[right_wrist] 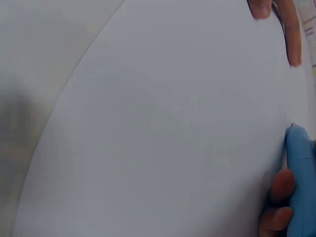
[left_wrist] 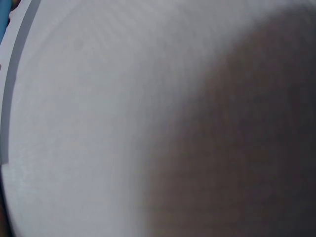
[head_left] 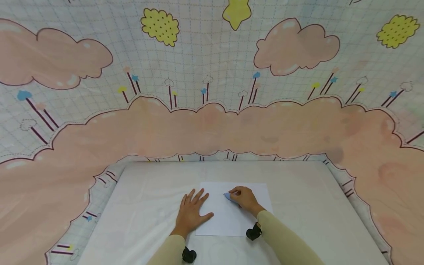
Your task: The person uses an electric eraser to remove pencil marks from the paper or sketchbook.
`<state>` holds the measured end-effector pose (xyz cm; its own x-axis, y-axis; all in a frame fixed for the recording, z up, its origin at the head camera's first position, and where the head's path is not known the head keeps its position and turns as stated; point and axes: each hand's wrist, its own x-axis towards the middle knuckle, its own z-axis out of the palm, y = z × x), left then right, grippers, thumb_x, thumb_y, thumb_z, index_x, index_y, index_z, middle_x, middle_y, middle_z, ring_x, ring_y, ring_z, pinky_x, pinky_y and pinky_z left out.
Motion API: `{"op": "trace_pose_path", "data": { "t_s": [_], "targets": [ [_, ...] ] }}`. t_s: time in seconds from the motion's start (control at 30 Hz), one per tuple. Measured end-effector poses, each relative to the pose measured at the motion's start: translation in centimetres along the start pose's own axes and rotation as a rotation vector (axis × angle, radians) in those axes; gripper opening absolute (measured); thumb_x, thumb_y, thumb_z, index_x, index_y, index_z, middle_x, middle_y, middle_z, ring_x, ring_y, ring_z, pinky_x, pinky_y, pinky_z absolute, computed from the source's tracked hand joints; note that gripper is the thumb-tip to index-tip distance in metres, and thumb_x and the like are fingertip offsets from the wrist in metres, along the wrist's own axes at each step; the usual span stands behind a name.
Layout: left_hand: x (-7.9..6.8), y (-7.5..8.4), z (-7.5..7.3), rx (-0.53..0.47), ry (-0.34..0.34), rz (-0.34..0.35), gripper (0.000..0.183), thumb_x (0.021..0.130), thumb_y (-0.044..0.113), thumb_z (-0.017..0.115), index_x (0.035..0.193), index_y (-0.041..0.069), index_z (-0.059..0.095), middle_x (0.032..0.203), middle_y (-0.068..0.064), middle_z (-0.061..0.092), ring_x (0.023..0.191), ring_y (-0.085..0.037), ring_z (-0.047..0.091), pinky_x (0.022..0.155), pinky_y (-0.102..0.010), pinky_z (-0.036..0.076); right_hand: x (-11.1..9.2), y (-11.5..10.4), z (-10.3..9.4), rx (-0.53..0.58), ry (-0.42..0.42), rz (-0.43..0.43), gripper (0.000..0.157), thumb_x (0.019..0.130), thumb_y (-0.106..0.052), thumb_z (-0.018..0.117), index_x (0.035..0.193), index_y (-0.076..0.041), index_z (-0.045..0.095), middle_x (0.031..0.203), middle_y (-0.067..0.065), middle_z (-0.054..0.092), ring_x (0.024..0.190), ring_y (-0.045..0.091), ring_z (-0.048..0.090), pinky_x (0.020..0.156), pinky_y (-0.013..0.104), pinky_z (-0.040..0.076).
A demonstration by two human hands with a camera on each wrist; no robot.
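Note:
A white sheet of paper [head_left: 228, 224] lies on the white-covered table. My left hand [head_left: 191, 215] rests on the sheet's left side, fingers spread and thumb pointing right; some of its fingers [right_wrist: 293, 42] appear at the top of the right wrist view. Over the sheet's upper middle, my right hand [head_left: 245, 198] grips a thick blue pen-shaped tool [head_left: 230, 197]. Its narrow tip points left, at or just above the paper. In the right wrist view the blue tool [right_wrist: 302, 182] has a rounded front end with a tiny dark point. No mark can be made out on the sheet.
The white tabletop [head_left: 149, 198] extends around the sheet on all sides. Behind and beside it hangs or lies a patterned cloth [head_left: 212, 129] with pink clouds and yellow shapes. Each sleeve has a black heart-shaped piece [head_left: 253, 232] near the wrist. A blurred brown shape fills much of the left wrist view.

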<state>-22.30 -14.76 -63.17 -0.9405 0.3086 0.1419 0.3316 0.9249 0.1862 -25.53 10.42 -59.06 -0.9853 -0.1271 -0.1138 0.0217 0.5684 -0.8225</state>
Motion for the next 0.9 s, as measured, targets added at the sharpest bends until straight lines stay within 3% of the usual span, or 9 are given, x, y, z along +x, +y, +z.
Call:
{"op": "trace_pose_path", "data": {
  "t_s": [0.17,0.33,0.57,0.7,0.9],
  "targets": [
    [0.3,-0.1,0.4,-0.018,0.025,0.004,0.082,0.082,0.081,0.046,0.148,0.033,0.045,0.159,0.007,0.035,0.149,-0.029,0.023,0.119,-0.057,0.018,-0.5,1.0,-1.4,0.043,0.075,0.051,0.023,0.091,-0.019,0.068,0.111,-0.008,0.072,0.072,0.004,0.059,0.045,0.012,0.049,0.051,0.026,0.045],
    [0.2,-0.2,0.5,-0.033,0.04,0.01,0.082,0.082,0.081,0.047,0.148,0.032,0.046,0.159,0.007,0.035,0.149,-0.029,0.024,0.119,-0.056,0.018,-1.1,2.6,-2.9,0.073,0.161,0.089,0.031,0.09,-0.023,0.071,0.117,-0.007,0.069,0.082,0.006,0.059,0.047,0.011,0.052,0.054,0.024,0.045],
    [0.3,0.3,-0.3,-0.049,0.021,0.001,0.081,0.082,0.077,0.051,0.148,0.03,0.046,0.159,0.005,0.035,0.149,-0.03,0.023,0.119,-0.057,0.017,-2.1,4.5,-5.0,0.132,0.29,0.147,0.039,0.087,-0.018,0.073,0.122,-0.005,0.064,0.092,0.011,0.058,0.055,0.01,0.055,0.052,0.021,0.046],
    [0.3,0.4,-0.4,-0.06,-0.008,-0.017,0.081,0.082,0.076,0.052,0.149,0.03,0.045,0.16,0.005,0.033,0.15,-0.03,0.02,0.12,-0.058,0.014,-2.6,5.1,-5.7,0.133,0.32,0.158,0.041,0.085,-0.014,0.074,0.124,-0.005,0.063,0.096,0.014,0.059,0.058,0.012,0.057,0.054,0.021,0.047],
    [0.2,0.3,0.1,-0.043,-0.004,-0.011,0.082,0.082,0.077,0.051,0.148,0.03,0.045,0.16,0.005,0.033,0.15,-0.03,0.021,0.119,-0.058,0.016,-3.6,6.7,-6.3,0.075,0.398,0.168,0.045,0.083,-0.01,0.073,0.127,-0.006,0.061,0.105,0.019,0.06,0.08,0.023,0.059,0.061,0.022,0.049]
  ]
}}
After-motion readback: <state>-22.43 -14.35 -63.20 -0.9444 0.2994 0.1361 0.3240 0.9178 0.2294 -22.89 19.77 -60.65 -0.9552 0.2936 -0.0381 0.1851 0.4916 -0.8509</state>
